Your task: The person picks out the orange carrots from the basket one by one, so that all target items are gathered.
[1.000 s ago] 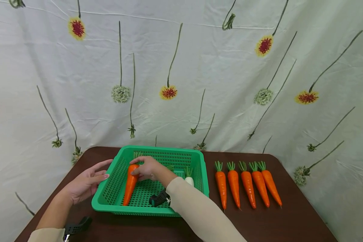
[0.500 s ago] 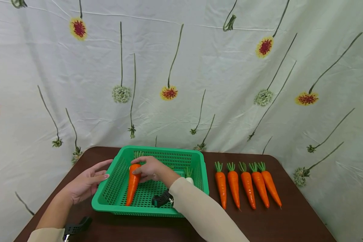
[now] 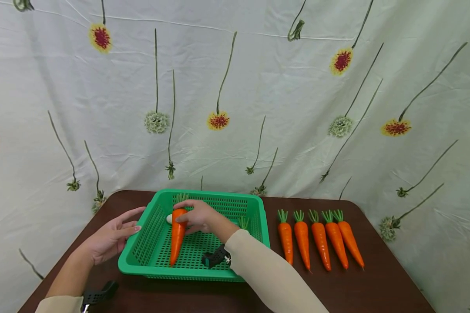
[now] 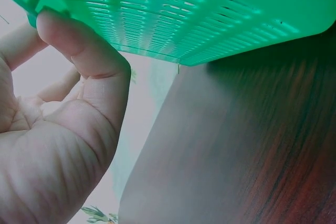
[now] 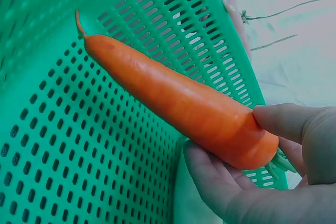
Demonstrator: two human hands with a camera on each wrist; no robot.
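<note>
My right hand (image 3: 197, 217) grips an orange carrot (image 3: 177, 243) near its leafy top, inside the green plastic basket (image 3: 192, 272). In the right wrist view, thumb and fingers close around the carrot's thick end, its thin tip slanting over the slotted basket floor. My left hand (image 3: 111, 237) holds the basket's left rim; the left wrist view shows the thumb (image 4: 79, 45) at the rim. A white radish end (image 3: 169, 219) peeks out left of the carrot. Green leaves (image 3: 243, 222) rise at the basket's right, their root hidden by my right sleeve.
Several carrots (image 3: 319, 245) lie in a row, leaves away from me, on the dark brown table (image 3: 360, 287) to the basket's right. Behind the table hangs a white flower-patterned cloth (image 3: 290, 87). Dark wrist straps (image 3: 215, 256) sit on both arms.
My right hand has moved a little right within the basket with the carrot, uncovering the white radish end on the left. My left hand has stayed at the rim.
</note>
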